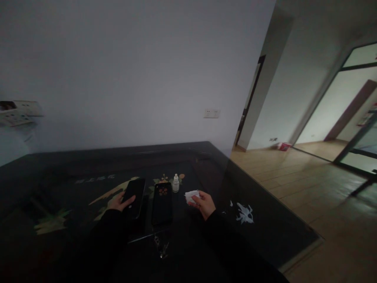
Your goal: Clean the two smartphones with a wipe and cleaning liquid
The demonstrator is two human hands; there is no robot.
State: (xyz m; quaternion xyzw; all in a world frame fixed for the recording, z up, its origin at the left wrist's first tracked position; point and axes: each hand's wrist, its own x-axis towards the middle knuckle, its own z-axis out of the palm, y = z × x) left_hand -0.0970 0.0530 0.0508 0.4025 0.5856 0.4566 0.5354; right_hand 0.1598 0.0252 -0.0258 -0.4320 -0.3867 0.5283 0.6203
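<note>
Left of the bottle (176, 184), my left hand (118, 202) grips the phone (136, 192), thumb over it, likely for steadiness; right of it, my right hand (206, 203) pinches tissue (192, 194).

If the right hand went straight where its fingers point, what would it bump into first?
Probably the small white bottle, just past the white tissue that the right hand holds. The hand's height is hard to judge, so it might pass over or beside it.

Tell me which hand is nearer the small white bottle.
Right. The right hand is close by, to the right of the bottle; the left hand is farther off, to its left.
</note>
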